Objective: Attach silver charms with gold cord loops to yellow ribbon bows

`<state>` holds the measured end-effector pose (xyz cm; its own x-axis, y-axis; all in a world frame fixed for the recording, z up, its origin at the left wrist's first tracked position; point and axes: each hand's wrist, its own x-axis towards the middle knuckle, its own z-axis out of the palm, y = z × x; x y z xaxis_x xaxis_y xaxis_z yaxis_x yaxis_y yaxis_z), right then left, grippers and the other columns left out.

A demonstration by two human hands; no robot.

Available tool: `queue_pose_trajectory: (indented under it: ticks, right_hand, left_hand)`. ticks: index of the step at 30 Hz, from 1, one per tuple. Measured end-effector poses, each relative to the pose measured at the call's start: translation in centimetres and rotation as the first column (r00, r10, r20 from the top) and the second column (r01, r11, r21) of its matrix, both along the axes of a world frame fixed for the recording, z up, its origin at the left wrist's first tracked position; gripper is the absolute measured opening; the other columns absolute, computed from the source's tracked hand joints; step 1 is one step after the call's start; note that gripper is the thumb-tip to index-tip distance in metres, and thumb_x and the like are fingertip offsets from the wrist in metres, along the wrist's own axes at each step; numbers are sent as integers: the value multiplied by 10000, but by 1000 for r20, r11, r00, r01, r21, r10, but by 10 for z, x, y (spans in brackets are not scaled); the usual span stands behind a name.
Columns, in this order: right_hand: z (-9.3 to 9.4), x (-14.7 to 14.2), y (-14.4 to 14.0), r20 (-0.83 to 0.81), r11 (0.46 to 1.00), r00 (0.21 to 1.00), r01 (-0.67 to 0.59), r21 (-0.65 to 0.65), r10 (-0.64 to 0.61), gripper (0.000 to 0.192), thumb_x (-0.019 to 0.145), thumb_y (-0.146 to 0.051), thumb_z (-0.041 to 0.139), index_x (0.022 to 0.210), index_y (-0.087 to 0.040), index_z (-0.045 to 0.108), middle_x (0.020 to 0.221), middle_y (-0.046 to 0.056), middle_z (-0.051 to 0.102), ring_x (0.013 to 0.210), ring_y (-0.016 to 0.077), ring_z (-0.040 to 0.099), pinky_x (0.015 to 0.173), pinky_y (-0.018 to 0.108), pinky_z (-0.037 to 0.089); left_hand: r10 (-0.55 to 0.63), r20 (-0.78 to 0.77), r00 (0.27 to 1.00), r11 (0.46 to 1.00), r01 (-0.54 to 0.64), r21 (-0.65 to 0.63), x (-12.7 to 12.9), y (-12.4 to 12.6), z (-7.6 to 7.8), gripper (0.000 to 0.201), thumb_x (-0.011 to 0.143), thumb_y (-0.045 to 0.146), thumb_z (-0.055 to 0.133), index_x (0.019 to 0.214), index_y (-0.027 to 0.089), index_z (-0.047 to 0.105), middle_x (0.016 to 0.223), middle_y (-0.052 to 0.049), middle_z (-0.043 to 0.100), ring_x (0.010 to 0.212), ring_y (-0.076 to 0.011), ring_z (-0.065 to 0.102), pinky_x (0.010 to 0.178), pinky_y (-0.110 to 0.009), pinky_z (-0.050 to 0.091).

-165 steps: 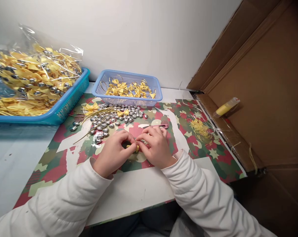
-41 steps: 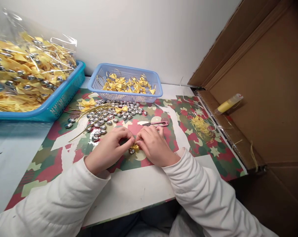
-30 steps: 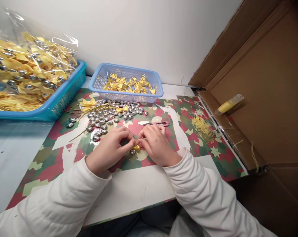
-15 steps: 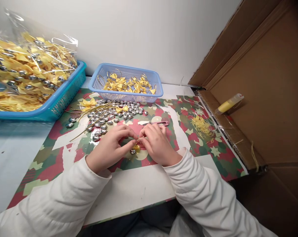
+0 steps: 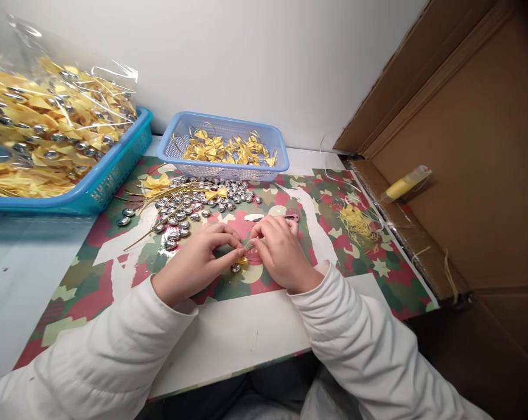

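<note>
At mid-surface, head view: left hand (image 5: pixel 196 261) and right hand (image 5: pixel 279 252) meet, fingers pinched together on a small yellow bow (image 5: pixel 242 261) with a silver bead (image 5: pixel 234 268) beneath. Bow likely soft, light, easily crushed; best held at its knot. Loose beads (image 5: pixel 193 204) lie beyond.

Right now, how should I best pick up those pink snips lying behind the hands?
Probably grip the pink snips by the looped pink handle end on the right, coming from above with the right hand. They lie flat, and the pointed metal tip faces left.
</note>
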<state>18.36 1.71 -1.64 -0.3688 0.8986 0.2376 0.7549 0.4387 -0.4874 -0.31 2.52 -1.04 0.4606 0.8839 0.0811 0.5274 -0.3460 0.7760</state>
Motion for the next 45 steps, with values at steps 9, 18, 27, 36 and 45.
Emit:
queue_pose_trajectory:
  ticks: [9,18,27,36,45]
  right_hand:
    - [1,0,-1,-34,999,999,41,10,-40,112,962,-162,461,875,-207,516,969,12,637,953,184,518,866,352,271]
    - [1,0,0,-56,1000,998,23,-10,-24,114,961,-163,471,866,-203,517,977,14,645,958,190,518,864,353,271]
    - [7,0,-2,-187,995,982,-13,-100,-6,70,871,-171,550,925,-214,543,1023,8,656,1012,202,532,930,371,286]
    - [-1,-7,-5,-237,989,971,-55,-136,22,90,827,-238,660,888,-228,596,894,-30,717,948,200,575,920,390,288]
    - [0,-7,-5,-238,991,971,-26,-133,-7,127,800,-224,691,895,-232,607,854,-28,715,929,196,591,893,388,307]
  left_hand:
    - [0,-7,1000,1000,0,3,0,0,1,331,853,495,557,728,221,693,879,-55,688,923,-242,596,841,-351,463]
    - [36,-31,999,999,-37,-36,0,0,2,287,843,420,505,804,203,690,900,-51,686,904,-242,596,829,-361,446]
    - [10,-6,1000,999,-11,-43,-1,1,-2,302,846,444,539,729,207,684,916,-52,688,924,-239,600,857,-364,440]
    - [39,6,999,997,-39,-73,-2,1,-3,346,850,500,550,765,211,721,831,-48,697,854,-236,606,763,-343,461]
    - [66,83,994,989,-54,-137,-3,2,-4,335,829,516,588,774,223,740,867,-44,720,859,-228,640,753,-327,491]
